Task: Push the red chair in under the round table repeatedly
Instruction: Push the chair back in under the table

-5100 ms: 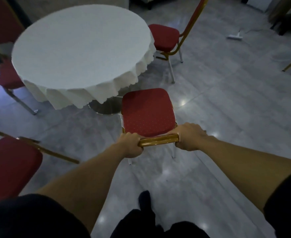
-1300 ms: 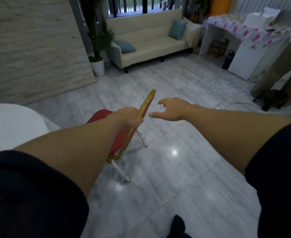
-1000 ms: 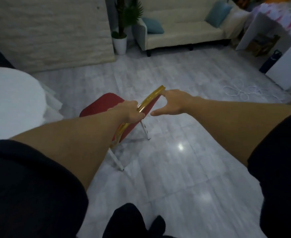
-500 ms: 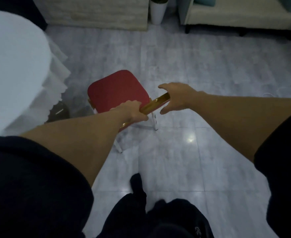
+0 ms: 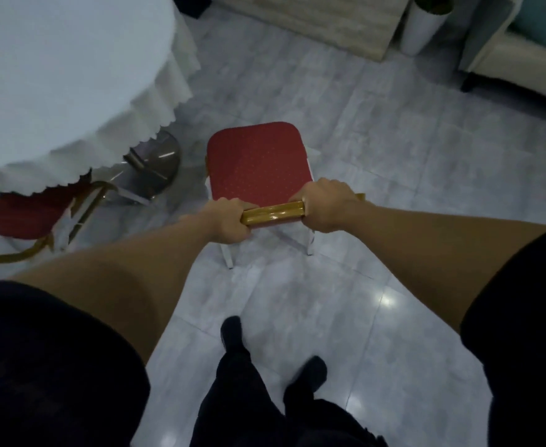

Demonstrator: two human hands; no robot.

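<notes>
Right hand (image 5: pixel 324 204) was loose at the rail end half a second ago; now it's clamped on the gold top rail (image 5: pixel 273 214), left hand (image 5: pixel 229 220) gripping the other end. So the two-handed push can start. Red chair (image 5: pixel 258 162) stands on grey tiles beside the round table (image 5: pixel 55 69), not under it. Dotted padded seat, glossy metal frame, scalloped white cloth.

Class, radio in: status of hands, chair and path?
Left hand and right hand clamped on gold backrest rail. Red chair outside round table. Path clear.
</notes>
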